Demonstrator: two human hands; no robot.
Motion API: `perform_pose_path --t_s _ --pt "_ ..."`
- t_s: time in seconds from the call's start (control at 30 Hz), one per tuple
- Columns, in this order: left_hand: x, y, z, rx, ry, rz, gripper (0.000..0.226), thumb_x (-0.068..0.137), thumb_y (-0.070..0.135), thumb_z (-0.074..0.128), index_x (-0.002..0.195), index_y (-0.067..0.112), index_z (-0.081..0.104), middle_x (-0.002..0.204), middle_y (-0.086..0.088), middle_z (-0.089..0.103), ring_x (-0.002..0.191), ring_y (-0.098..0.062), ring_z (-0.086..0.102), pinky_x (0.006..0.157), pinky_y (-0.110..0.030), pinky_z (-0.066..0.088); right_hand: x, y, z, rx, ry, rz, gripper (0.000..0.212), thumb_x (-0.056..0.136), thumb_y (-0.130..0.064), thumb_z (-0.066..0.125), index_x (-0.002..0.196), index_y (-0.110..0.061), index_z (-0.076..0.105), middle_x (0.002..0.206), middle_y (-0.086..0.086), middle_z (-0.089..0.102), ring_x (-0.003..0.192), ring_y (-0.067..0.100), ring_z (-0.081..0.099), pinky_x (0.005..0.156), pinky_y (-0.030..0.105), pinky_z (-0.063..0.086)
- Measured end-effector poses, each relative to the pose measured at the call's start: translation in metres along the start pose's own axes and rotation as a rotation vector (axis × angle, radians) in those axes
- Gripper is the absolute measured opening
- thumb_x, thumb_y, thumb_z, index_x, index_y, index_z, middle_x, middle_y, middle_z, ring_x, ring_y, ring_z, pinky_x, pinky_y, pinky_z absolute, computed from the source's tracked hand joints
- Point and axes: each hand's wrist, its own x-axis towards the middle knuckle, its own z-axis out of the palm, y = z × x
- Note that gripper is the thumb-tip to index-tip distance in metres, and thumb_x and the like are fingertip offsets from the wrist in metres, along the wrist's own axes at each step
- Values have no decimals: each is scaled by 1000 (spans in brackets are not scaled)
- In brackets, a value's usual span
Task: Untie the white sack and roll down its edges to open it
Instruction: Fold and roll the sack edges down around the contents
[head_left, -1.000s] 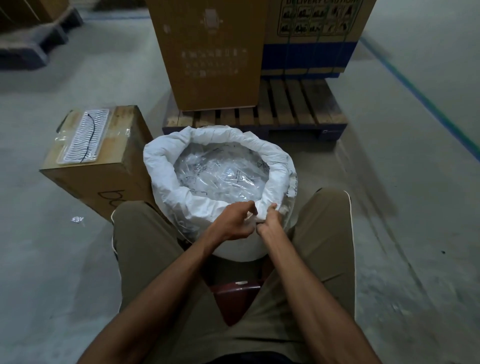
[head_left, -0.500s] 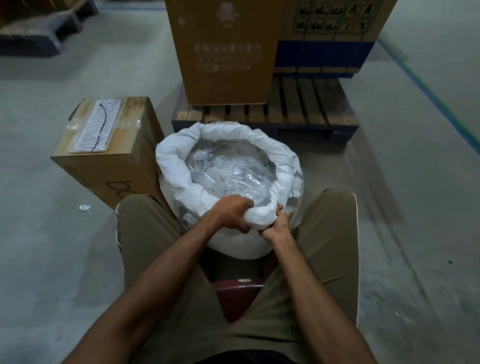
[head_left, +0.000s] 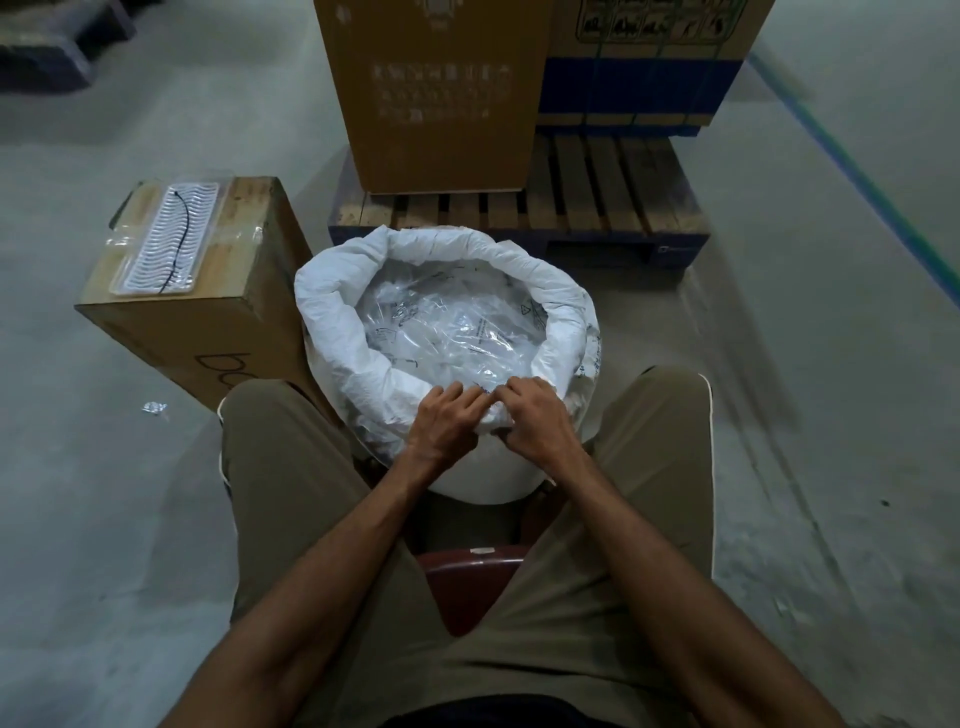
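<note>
White woven sack stands upright on the grey concrete floor, between the knees of a seated person in olive trousers. Mouth open; edge rolled outward into a thick collar all round. Inside: clear plastic packets, crinkled, faint print on them, filling the sack nearly to the collar.

Left hand and right hand sit side by side on the near part of the collar, knuckles up. Grip of each hand: fingers curled over the roll and holding the white fabric. The fingertips nearly meet at the inner edge.

Dark red seat visible between the thighs.

Left of the sack, touching or just beside it: long brown cardboard box lying flat, with a clear blister tray of white ridged parts on top. Behind the sack: wooden pallet with blue edge, carrying a tall brown carton and a blue-banded carton. Small foil scrap on floor at left.
</note>
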Motion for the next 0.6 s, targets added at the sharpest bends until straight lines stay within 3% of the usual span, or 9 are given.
perform_pose_path --t_s 0.1,0.2,0.23,0.3,0.37,0.4,0.47,0.53,0.6 --pt "-10 4 -11 -234 54 -272 58 56 28 79 112 23 64 110 4 65 116 -27 54 94 -38 40 12 -1 1 -33 50 -6 33 59 -11 80 88 -13 64 80 4 64 70 28 61 73 37 51" --pt "-18 26 -34 -509 416 -963 78 64 35 80 135 24 50 139 -2 42 131 -19 38 112 -36 34 10 -5 15 -128 124 -25 36 52 -3 71 85 -14 62 75 3 61 64 30 57 64 36 45" --pt "-18 30 -36 -663 547 -1239 81 70 34 81 141 22 43 142 -4 36 130 -21 38 111 -39 39 10 -7 20 -149 153 -33 36 53 -1 69 85 -15 62 74 2 61 63 30 57 63 36 43" --pt "-14 28 -39 -1113 636 -1666 78 83 34 79 146 15 38 140 -3 41 123 -20 48 104 -38 47 9 -10 28 -160 214 -52 33 54 2 66 83 -15 63 72 0 61 62 29 57 63 35 39" --pt "-11 12 -31 -1571 745 -1789 59 90 31 76 139 9 52 130 -8 62 107 -23 65 90 -40 56 10 -10 31 -183 273 -77 33 55 3 63 83 -15 64 73 0 62 63 30 56 63 36 38" --pt "-10 5 -28 -1653 772 -1798 47 93 27 74 133 7 58 123 -11 69 99 -24 69 84 -40 59 11 -9 32 -202 295 -85 34 55 4 63 83 -15 64 74 0 62 64 30 56 63 36 38" --pt "-9 -8 -21 -1602 726 -1829 32 99 23 67 125 6 63 110 -9 71 87 -21 69 79 -38 59 9 -7 34 -233 316 -83 36 57 5 64 87 -15 66 78 0 63 67 30 57 66 37 41" --pt "-5 -15 -19 -1637 668 -1816 33 104 23 55 132 7 59 119 -10 68 84 -18 65 74 -35 58 6 -9 35 -269 306 -77 38 57 4 67 90 -15 67 82 1 64 71 30 58 72 39 43" --pt "-5 -26 -11 -1772 662 -1780 46 109 26 36 148 6 47 138 -11 58 96 -20 63 85 -38 57 2 -14 32 -254 237 -47 42 56 -7 73 96 -14 66 89 3 63 77 30 60 78 41 44"
